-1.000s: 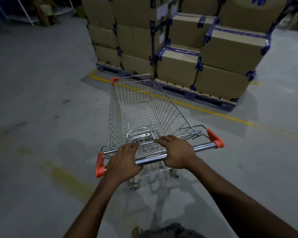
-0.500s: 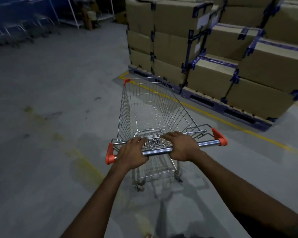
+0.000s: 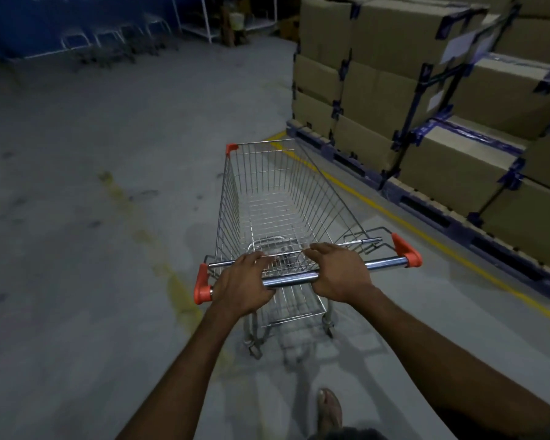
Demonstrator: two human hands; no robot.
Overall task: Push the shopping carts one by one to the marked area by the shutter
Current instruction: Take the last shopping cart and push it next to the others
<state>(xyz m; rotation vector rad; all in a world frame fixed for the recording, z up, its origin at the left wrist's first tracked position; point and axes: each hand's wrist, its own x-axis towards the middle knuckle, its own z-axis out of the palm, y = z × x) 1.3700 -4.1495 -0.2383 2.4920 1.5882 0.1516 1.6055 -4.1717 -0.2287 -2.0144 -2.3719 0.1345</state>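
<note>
An empty wire shopping cart [image 3: 277, 198] with orange corner caps stands on the grey concrete floor right in front of me. My left hand [image 3: 243, 285] grips the chrome handle bar [image 3: 291, 280] near its left orange end. Just right of the bar's middle, my right hand [image 3: 340, 274] is closed around the same bar. The cart's nose points away from me, a little left of the stacked boxes. Far back at the left, a row of other carts [image 3: 115, 42] stands blurred against a blue wall.
Taped cardboard boxes [image 3: 410, 74] are stacked high on dark pallets [image 3: 426, 204] along the right. A yellow floor line [image 3: 404, 223] runs beside the pallets. A faded yellow line [image 3: 146, 236] crosses the floor at left. White shelving [image 3: 204, 17] stands at the back. My foot [image 3: 329, 408] shows below.
The cart and my view have swung left: the boxes slid from ahead to the right side, and the blue wall with the far carts came into sight. Both hands kept their grip.
</note>
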